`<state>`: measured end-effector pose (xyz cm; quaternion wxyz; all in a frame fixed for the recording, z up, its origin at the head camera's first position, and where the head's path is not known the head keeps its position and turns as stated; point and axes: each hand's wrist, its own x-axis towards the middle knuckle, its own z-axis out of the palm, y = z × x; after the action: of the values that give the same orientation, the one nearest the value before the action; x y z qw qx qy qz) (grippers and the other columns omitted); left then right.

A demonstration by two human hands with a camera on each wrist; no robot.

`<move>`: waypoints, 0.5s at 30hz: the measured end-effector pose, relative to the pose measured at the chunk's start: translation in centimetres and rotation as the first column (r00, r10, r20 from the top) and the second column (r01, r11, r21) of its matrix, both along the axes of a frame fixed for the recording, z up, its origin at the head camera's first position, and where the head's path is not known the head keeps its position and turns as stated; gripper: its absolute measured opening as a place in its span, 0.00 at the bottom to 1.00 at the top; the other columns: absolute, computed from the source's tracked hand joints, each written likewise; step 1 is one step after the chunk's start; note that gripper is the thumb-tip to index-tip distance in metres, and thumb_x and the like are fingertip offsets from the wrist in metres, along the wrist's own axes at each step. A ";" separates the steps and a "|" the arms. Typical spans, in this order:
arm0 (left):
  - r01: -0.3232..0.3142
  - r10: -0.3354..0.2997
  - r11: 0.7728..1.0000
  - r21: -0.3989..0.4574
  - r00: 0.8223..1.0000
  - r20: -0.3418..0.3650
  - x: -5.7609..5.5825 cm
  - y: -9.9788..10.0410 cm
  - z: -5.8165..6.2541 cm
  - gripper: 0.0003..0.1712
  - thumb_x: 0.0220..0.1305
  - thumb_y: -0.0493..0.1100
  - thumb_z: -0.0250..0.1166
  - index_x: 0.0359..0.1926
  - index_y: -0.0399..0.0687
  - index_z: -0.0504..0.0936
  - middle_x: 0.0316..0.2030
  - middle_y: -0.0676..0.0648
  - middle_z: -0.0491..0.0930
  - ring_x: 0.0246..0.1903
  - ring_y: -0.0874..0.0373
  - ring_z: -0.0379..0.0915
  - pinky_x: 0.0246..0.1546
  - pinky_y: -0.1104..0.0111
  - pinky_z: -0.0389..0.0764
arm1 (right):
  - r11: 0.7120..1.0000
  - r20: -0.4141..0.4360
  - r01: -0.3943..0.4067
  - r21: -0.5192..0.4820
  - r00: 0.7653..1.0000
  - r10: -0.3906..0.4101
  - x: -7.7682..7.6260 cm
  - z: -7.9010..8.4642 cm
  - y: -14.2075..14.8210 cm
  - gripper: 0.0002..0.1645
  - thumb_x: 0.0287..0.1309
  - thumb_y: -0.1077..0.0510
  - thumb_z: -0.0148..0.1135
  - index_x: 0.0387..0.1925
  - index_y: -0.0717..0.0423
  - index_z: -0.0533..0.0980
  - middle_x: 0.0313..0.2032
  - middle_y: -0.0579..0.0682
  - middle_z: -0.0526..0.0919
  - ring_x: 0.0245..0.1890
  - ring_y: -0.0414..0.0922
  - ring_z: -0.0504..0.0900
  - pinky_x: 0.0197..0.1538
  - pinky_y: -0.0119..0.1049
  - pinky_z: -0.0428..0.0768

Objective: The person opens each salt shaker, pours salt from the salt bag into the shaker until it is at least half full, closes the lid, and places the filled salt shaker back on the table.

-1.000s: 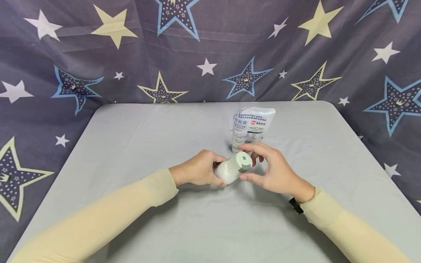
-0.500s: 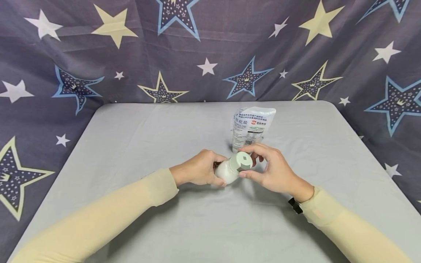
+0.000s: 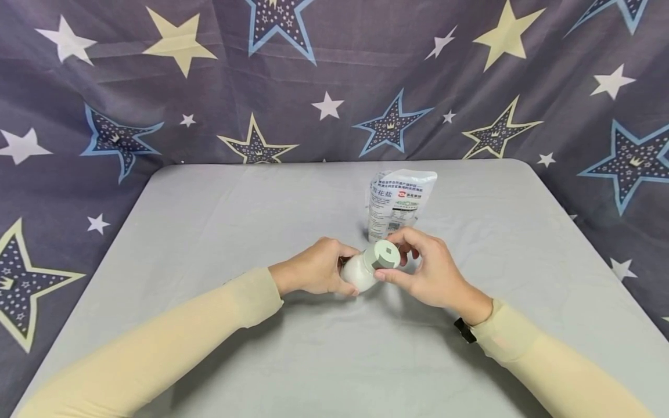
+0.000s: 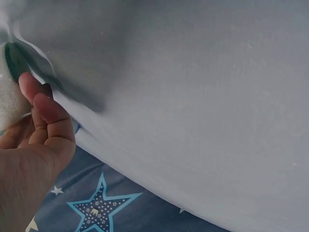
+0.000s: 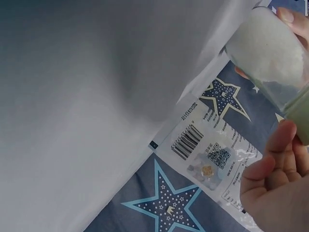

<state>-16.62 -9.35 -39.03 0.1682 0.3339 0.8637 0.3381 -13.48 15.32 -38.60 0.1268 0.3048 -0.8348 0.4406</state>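
A clear seasoning jar (image 3: pixel 357 275) full of white granules is tilted toward the right over the middle of the table. My left hand (image 3: pixel 320 268) grips its body from the left, thumb and fingers round it. The jar's pale green cap (image 3: pixel 384 254) points to the right, and my right hand (image 3: pixel 431 270) pinches it between thumb and fingers. In the right wrist view, white granules fill most of the jar (image 5: pixel 265 46), and the right fingertips touch the cap (image 5: pixel 300 118). A green oval patch (image 4: pixel 17 62) on the jar shows in the left wrist view.
Just behind the hands stands a white printed pouch (image 3: pixel 399 200), its top leaning right; its barcode (image 5: pixel 187 142) faces the right wrist camera. A grey cloth covers the table (image 3: pixel 251 209). A dark curtain with stars (image 3: pixel 334 75) hangs behind the far edge.
My right hand has moved slightly left, its thumb sliding left along the cap as the fingers came onto it. The cap's dark green patch has turned a little with it. The left hand stays put.
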 end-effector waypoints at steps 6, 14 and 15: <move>0.004 -0.004 1.000 0.005 1.000 -0.007 0.0 0.0 -0.1 0.26 0.46 0.40 0.84 0.49 0.48 0.88 0.35 0.56 0.87 0.31 0.60 0.79 0.33 0.71 0.80 | 1.000 0.007 0.030 -0.011 1.000 -0.029 0.2 -0.2 -0.3 0.23 0.43 0.57 0.86 0.38 0.47 0.79 0.29 0.40 0.78 0.27 0.42 0.76 0.30 0.42 0.74; -0.002 0.002 1.000 0.004 1.000 -0.001 0.0 0.0 -0.1 0.26 0.46 0.40 0.84 0.49 0.48 0.88 0.34 0.56 0.86 0.30 0.61 0.78 0.32 0.71 0.79 | 0.999 -0.004 0.022 -0.041 1.000 -0.023 0.4 -0.1 -0.7 0.23 0.44 0.57 0.85 0.39 0.50 0.79 0.30 0.40 0.80 0.27 0.44 0.78 0.30 0.41 0.76; -0.003 0.003 1.000 0.003 1.000 -0.002 0.0 0.0 -0.1 0.26 0.46 0.40 0.84 0.49 0.48 0.88 0.34 0.56 0.86 0.30 0.61 0.77 0.32 0.71 0.79 | 0.999 -0.005 0.023 -0.042 1.000 -0.024 0.4 -0.2 -0.7 0.24 0.44 0.57 0.85 0.40 0.50 0.79 0.30 0.40 0.81 0.27 0.44 0.78 0.30 0.40 0.76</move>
<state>-16.62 -9.38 -39.13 0.1664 0.3332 0.8637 0.3395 -13.06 14.62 -38.80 0.1407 0.2935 -0.8287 0.4554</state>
